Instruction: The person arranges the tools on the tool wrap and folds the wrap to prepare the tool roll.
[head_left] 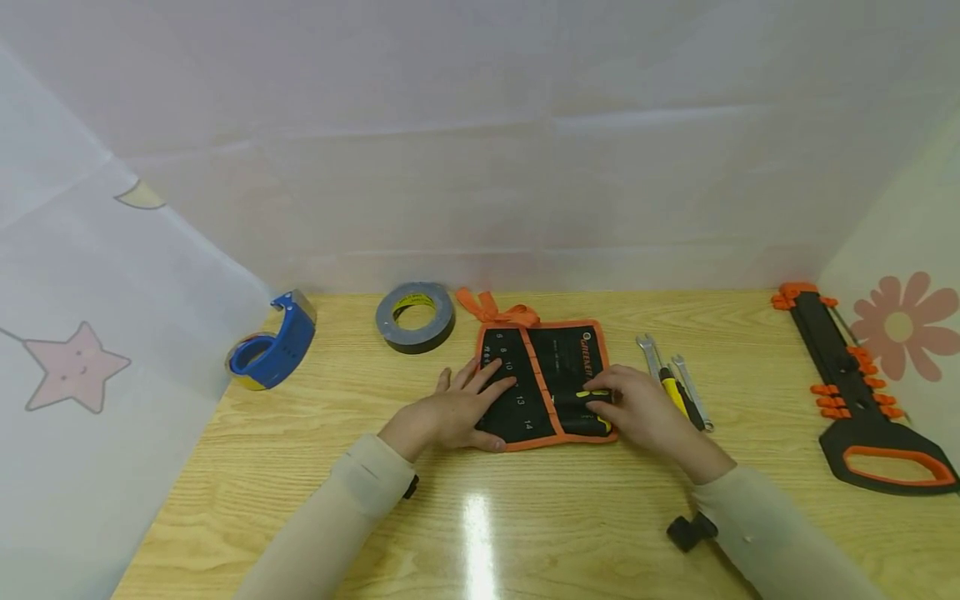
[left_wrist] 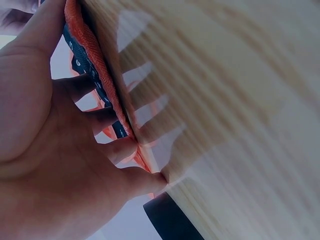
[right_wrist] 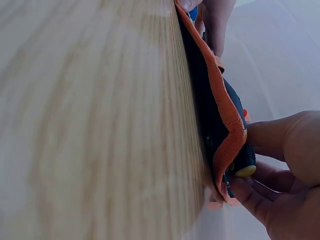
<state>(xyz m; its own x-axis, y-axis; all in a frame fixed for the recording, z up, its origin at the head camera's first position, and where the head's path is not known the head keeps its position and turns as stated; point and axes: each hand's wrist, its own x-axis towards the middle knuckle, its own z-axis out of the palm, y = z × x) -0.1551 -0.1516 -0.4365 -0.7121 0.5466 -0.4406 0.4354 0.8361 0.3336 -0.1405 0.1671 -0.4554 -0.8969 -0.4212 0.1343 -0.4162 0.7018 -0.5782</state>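
Observation:
A black tool roll (head_left: pixel 558 367) with orange trim lies unrolled on the wooden table (head_left: pixel 315 467). My left hand (head_left: pixel 465 408) rests flat on its left half, fingers spread and straight over the numbered pockets. In the left wrist view, that left hand (left_wrist: pixel 50 150) presses the tool roll's orange edge (left_wrist: pixel 92 65) to the wood. My right hand (head_left: pixel 637 408) is on the roll's right half and pinches a yellow-and-black tool handle (head_left: pixel 592 393) sitting in a pocket. The right wrist view shows my right hand (right_wrist: pixel 290 190) with thumb and fingers around the handle's end (right_wrist: pixel 242 162) at the tool roll's edge (right_wrist: pixel 222 105).
Two wrenches (head_left: pixel 693 392) and a yellow-handled screwdriver (head_left: pixel 672 392) lie just right of the roll. A grey tape roll (head_left: pixel 415 317) and a blue tape dispenser (head_left: pixel 272 352) sit at the back left. A black-and-orange saw (head_left: pixel 862 392) lies far right. White walls enclose the table.

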